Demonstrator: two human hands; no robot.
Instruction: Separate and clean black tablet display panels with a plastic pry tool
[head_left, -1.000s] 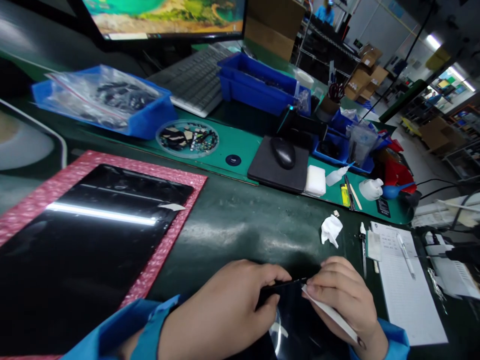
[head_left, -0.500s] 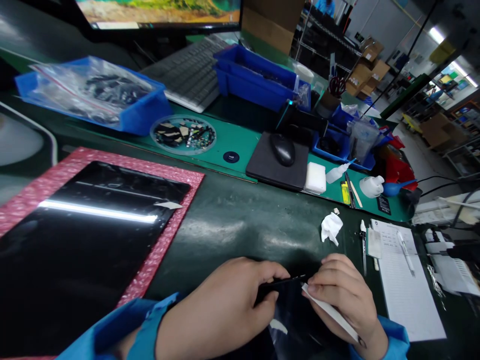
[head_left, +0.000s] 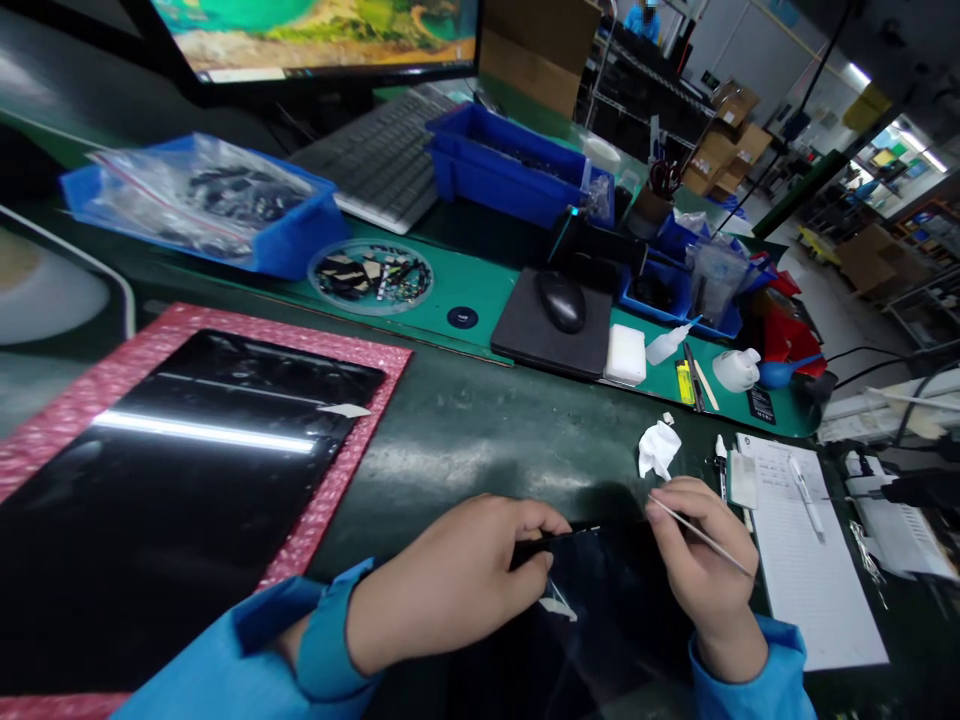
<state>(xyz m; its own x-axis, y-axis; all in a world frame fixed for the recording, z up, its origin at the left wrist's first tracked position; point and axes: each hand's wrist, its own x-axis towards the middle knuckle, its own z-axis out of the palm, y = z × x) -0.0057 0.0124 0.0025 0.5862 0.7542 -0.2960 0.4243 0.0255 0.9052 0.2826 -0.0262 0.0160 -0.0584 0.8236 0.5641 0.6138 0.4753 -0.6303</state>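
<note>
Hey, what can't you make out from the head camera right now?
Head view:
- Panel: lower part cut off by the bottom edge, one edge hidden by the left hand.
- Stick: middle hidden by the right hand.
- Parts in the blue bin: blurred by the plastic bag.
- Parts in the round dish: too small.
- Notepad writing: too small.

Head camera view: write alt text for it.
The person's left hand grips the edge of a black glass panel on a dark green workbench while the right hand holds a thin white stick. Another black panel rests on pink bubble wrap to the left; a crumpled tissue lies right.
</note>
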